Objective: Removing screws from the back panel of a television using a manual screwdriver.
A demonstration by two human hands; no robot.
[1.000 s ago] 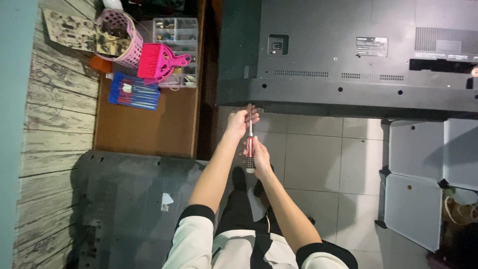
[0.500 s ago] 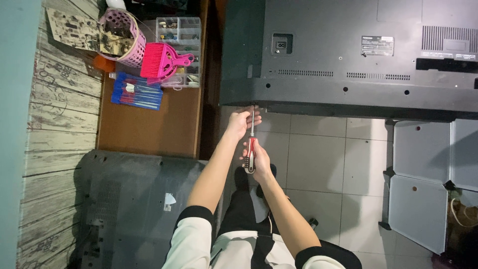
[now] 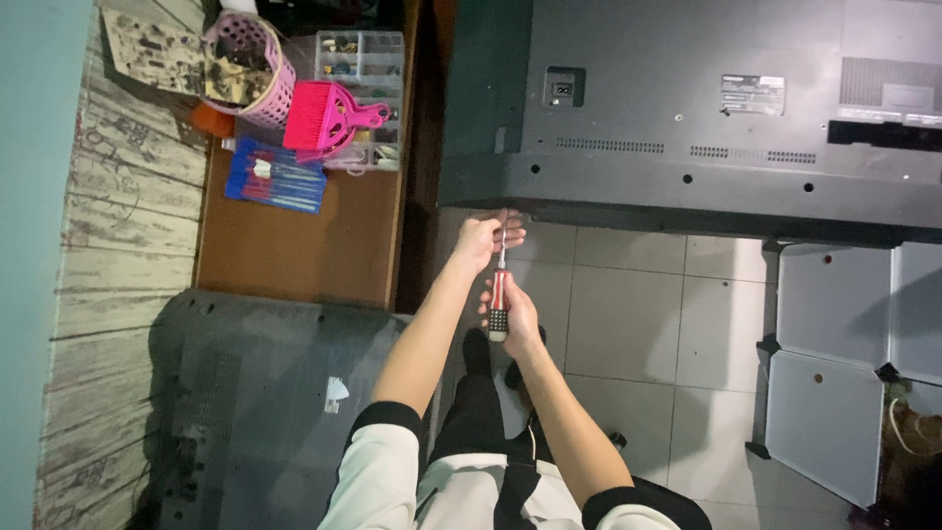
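Screwdriver is pointing up at TV back lower edge; right hand is gripping its red handle, left hand is pinching the shaft near the tip.

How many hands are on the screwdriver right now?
2. The right hand grips the red handle of the screwdriver; the left hand steadies the shaft near the television's lower edge.

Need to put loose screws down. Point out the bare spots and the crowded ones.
Free: the brown tabletop below the blue tool pouch, and floor tiles right of the screwdriver. Crowded: the tabletop's far end, with pink basket, pink brush and parts organiser.
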